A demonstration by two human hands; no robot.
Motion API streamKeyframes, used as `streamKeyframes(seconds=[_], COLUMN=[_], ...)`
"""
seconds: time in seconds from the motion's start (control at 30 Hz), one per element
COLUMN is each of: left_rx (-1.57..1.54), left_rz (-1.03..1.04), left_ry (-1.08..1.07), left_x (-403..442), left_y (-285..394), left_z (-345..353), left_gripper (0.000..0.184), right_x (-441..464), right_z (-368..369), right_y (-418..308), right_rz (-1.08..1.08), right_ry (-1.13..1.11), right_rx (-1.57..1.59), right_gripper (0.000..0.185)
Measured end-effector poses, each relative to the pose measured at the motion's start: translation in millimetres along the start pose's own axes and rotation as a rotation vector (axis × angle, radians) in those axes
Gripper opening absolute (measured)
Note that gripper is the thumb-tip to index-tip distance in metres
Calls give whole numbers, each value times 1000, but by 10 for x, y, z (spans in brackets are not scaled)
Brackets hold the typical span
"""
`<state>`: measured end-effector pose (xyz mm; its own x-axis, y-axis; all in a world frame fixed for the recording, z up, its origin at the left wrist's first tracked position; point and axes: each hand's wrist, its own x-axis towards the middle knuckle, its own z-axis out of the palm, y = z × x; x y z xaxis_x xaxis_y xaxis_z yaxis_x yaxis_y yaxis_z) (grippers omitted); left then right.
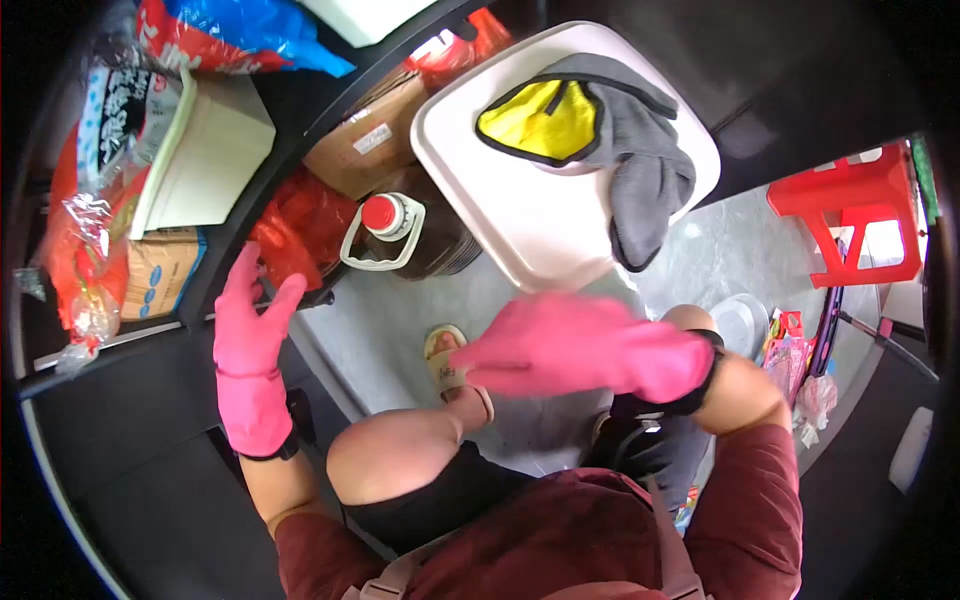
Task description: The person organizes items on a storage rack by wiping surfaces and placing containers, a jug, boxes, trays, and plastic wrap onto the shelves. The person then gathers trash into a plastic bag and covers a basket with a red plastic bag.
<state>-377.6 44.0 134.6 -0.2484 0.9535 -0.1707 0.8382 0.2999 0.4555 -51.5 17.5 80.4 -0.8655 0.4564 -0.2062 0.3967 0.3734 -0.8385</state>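
Observation:
Both hands wear pink gloves. My left hand [252, 350] is raised beside the shelf edge at the left, thumb and fingers apart, with nothing between them. A red plastic bag [300, 225] lies just beyond its fingertips. My right hand [575, 345] is blurred over the floor, in front of the white stool top [540, 235]; its fingers point left and look pressed together, and whether they hold anything is unclear. On the stool top lies a grey and yellow cloth [630, 150]. A large dark bottle [425, 225] with a red cap and white handle stands between the red bag and the stool top.
A cardboard box [370, 140] is behind the bottle. The left shelf holds a pale green bin [205, 150], a smaller box [165, 275] and plastic packets. A red stool [850, 215] stands at the right, near a round clear lid [740, 325] and small packets.

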Motion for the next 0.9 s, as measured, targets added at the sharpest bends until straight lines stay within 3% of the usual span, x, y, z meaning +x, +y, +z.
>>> streamKeyframes(seconds=[0.03, 0.07, 0.13, 0.2, 0.27, 0.33, 0.37, 0.4, 0.47, 0.53, 0.6, 0.63, 0.67, 0.7, 0.73, 0.77, 0.8, 0.87, 0.9], left_rx=[57, 76, -128, -106, -102, -113, -177, -241, -36, 3, 100, 127, 133, 194, 258, 254, 257, -238, -377], left_rz=[208, 209, 391, 493, 561, 625, 614, 601, 689, 747, 691, 628, 710, 781, 843, 716, 742, 622, 586], left_ry=[37, 44, 53, 69, 72, 0, -82, -164, -211, -254, -345, -386, -379, -404, -411, -529, -555, -703, -839], left_x=[-85, -168, -365, -635, -809, -894, -956, -1028, -1112, -1215, -1254, -1254, -1209, -1198, -1228, -1251, -1331, -1516, -1597], left_y=[-7, 142, 571, 1042, 1368, 1671, 1789, 1894, 2121, 2371, 2516, 2606, 2557, 2556, 2590, 2661, 2735, 2900, 3007], left_z=[-81, -130, -206, -301, -261, -140, -21, 101, 276, 431, 603, 692, 829, 944, 1041, 1173, 1373, 1776, 1926], left_gripper=[67, 67, 61, 57, 60, 59, 59, 60, 62, 63, 64, 65, 71, 76, 81, 106, 106, 106, 107], right_x=[-220, -389, -493, -447, -413, -292, -248, -356, -444, -753, -909, -1121, -1334, -1700, -1904, -2120, -2361, -2550, -2501], right_z=[-218, -430, -997, -907, -854, -701, -528, -370, -41, -5, -35, -137, -172, -288, -341, -327, -300, -211, -124], right_y=[-31, 36, 392, 1191, 884, 710, 593, 391, 287, 317, 702, 857, 1056, 1151, 1421, 1670, 1766, 1436, 1238], right_rz=[-56, -109, -107, 11, 121, -11, -28, -142, -317, -211, -425, -286, -135, 84, 165, 197, 225, 61, -173], right_ry=[299, 599, 1008, 1071, 920, 799, 773, 758, 678, 644, 857, 887, 968, 950, 1064, 1121, 1177, 1213, 1410], right_rx=[-28, -51, -682, -895, -820, -605, -342, -386, -304, -237, -368, -501, -359, -642, -499, -325, -150, 11, 172], right_gripper=[38, 40, 51, 61, 55, 33, 24, 18, 12, 12, 11, 8, 9, 12, 19, 23, 27, 31, 28])
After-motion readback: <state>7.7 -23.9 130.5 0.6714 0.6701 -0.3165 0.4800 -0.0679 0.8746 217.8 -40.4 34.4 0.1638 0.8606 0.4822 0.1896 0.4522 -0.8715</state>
